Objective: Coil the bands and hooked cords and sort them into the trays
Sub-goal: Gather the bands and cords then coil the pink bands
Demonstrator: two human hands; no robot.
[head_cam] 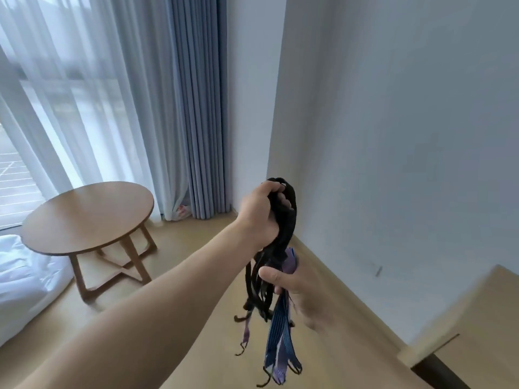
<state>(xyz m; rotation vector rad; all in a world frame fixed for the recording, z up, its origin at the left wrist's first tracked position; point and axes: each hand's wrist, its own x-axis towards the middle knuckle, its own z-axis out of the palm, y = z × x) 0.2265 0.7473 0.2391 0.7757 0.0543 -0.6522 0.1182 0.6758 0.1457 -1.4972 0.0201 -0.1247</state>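
Black bands (pixel 285 231) and blue striped hooked cords (pixel 279 335) are hanging together as one bundle in the air, above the floor (pixel 196 276). The left hand (pixel 261 211) is gripping the bundle's top, its fingers curled round the bands. Just below it, the right hand (pixel 297 287) is clasping the bundle's middle, and hooks are dangling beneath. A round table (pixel 87 217) is standing well to the left of both hands.

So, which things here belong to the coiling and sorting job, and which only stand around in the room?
For the job: black bands, gripped at the top by the left hand; blue striped hooked cords, gripped with the bands by the right hand, ends hanging below. No trays in view.
Just around: round wooden table; grey curtain; white bedding; wooden desk.
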